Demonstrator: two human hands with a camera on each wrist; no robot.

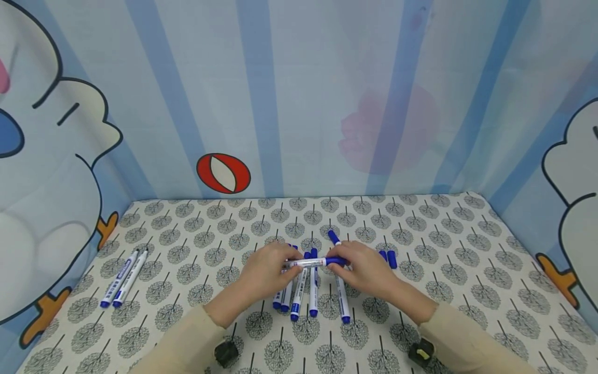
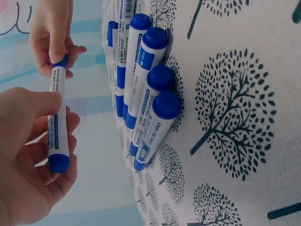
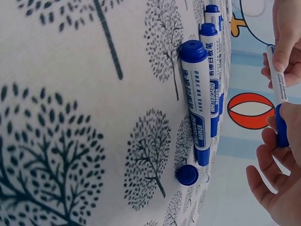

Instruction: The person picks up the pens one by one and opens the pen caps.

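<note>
head view: we saw a marker (image 1: 314, 262) held level between both hands, above the row of markers (image 1: 303, 291) on the tablecloth (image 1: 420, 218).
left hand (image 1: 267, 272): we saw it gripping the barrel.
right hand (image 1: 366, 270): we saw it pinching the blue cap end.

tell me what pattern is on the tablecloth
Dark trees on a cream tablecloth, clearest in the right wrist view.
</note>
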